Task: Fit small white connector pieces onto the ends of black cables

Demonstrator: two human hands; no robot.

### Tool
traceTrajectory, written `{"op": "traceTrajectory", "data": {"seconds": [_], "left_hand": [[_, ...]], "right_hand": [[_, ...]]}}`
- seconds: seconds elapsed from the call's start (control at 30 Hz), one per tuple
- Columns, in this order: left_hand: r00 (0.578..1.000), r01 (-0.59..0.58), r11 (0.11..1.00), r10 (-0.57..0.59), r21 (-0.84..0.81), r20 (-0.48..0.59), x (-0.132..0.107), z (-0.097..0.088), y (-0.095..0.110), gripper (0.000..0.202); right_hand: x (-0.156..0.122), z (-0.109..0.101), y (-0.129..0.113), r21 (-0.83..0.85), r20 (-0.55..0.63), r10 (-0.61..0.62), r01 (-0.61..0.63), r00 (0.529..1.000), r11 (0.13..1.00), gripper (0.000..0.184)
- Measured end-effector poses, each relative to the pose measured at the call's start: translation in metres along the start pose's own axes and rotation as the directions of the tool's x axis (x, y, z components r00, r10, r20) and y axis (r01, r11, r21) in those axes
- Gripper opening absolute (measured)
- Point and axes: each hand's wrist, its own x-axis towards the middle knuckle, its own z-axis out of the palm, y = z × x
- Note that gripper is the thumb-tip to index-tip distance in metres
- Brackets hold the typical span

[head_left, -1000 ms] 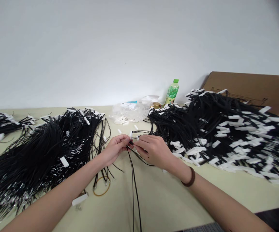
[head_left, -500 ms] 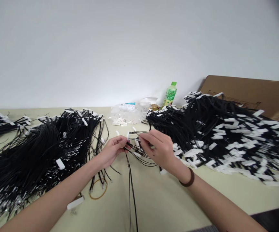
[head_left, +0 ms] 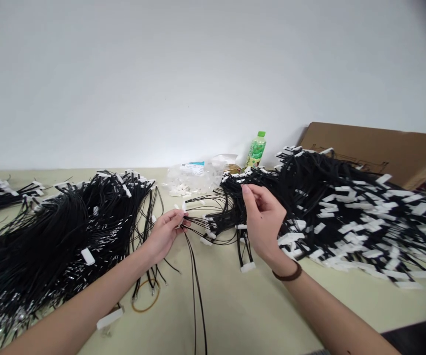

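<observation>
My left hand (head_left: 165,232) pinches a white plastic connector (head_left: 183,206) between thumb and forefinger. Several thin black wires (head_left: 197,222) fan out from it to the right, and a few long black wires (head_left: 199,292) run down toward the table's front edge. Raised to the right of them is my right hand (head_left: 264,221), its thumb and fingers pressed together. Whatever lies in that pinch, if anything, is too small to see. Below and left of it, a looped wire with a white connector (head_left: 248,267) rests on the table.
A large pile of black wires (head_left: 68,217) covers the left side; another with many white connectors (head_left: 368,217) fills the right. At the back stand a clear bag of white connectors (head_left: 186,180), a green-capped bottle (head_left: 256,150) and a cardboard box (head_left: 364,148). A yellow band (head_left: 147,309) lies front left.
My right hand has moved right and up, away from the wires beside my left hand. My left hand keeps its pinch on the connector. The view has shifted slightly.
</observation>
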Motion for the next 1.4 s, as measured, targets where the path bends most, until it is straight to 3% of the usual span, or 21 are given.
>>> {"op": "traceTrajectory", "data": {"seconds": [0.17,0.3,0.43,0.53,0.6,0.7,0.83,0.9,1.03,1.23,1.3,1.33,1.37,1.4], "left_hand": [[0.994,-0.057,0.997,0.05,-0.061,-0.098,0.005,-0.005,0.0,0.025],[0.978,-0.089,0.99,0.067,-0.106,-0.197,0.009,-0.009,0.003,0.022],[0.968,-0.135,0.984,0.107,-0.112,-0.226,0.012,-0.013,0.005,0.025],[0.969,-0.15,0.982,0.123,-0.111,-0.216,0.012,-0.016,0.004,0.028],[0.97,-0.15,0.982,0.124,-0.112,-0.211,0.012,-0.017,0.004,0.029],[0.972,-0.147,0.982,0.122,-0.114,-0.202,0.013,-0.019,0.003,0.028],[0.972,-0.147,0.982,0.122,-0.115,-0.199,0.014,-0.021,0.003,0.026],[0.972,-0.145,0.983,0.119,-0.113,-0.205,0.014,-0.021,0.003,0.026],[0.97,-0.149,0.983,0.125,-0.105,-0.207,0.013,-0.019,0.003,0.027],[0.971,-0.161,0.983,0.142,-0.089,-0.193,0.011,-0.018,0.002,0.029],[0.97,-0.167,0.982,0.149,-0.084,-0.192,0.011,-0.018,0.002,0.03],[0.97,-0.17,0.982,0.152,-0.083,-0.191,0.01,-0.017,0.001,0.03],[0.971,-0.17,0.982,0.152,-0.082,-0.185,0.01,-0.017,0.001,0.03],[0.973,-0.165,0.983,0.149,-0.08,-0.177,0.009,-0.016,0.001,0.029]], "right_hand": [[0.004,0.003,0.006,0.193,-0.015,0.292,-0.284,0.956,0.939,0.026],[0.005,0.003,0.002,0.298,0.045,0.429,-0.422,0.902,0.856,0.031],[0.006,0.003,-0.005,0.411,0.146,0.524,-0.533,0.839,0.739,0.033],[0.006,0.003,-0.01,0.478,0.307,0.564,-0.637,0.766,0.605,0.03],[0.004,0.003,-0.012,0.467,0.478,0.559,-0.735,0.678,0.492,0.028],[-0.003,0.004,-0.012,0.349,0.724,0.486,-0.868,0.49,0.354,0.024],[-0.016,0.005,-0.013,0.134,0.915,0.333,-0.952,0.226,0.276,0.018],[-0.021,0.006,-0.015,0.043,0.952,0.282,-0.966,0.117,0.255,0.016],[-0.024,0.005,-0.019,-0.09,0.978,0.202,-0.97,-0.044,0.224,0.013],[-0.025,0.001,-0.017,-0.312,0.94,-0.053,-0.913,-0.337,0.262,0.016],[-0.027,0.001,-0.017,-0.351,0.915,-0.099,-0.894,-0.391,0.279,0.02],[-0.027,0.001,-0.018,-0.346,0.915,-0.106,-0.893,-0.388,0.288,0.021],[-0.027,0.001,-0.018,-0.319,0.927,-0.1,-0.901,-0.361,0.293,0.021],[-0.027,0.001,-0.018,-0.266,0.951,-0.073,-0.915,-0.301,0.303,0.02]]}}
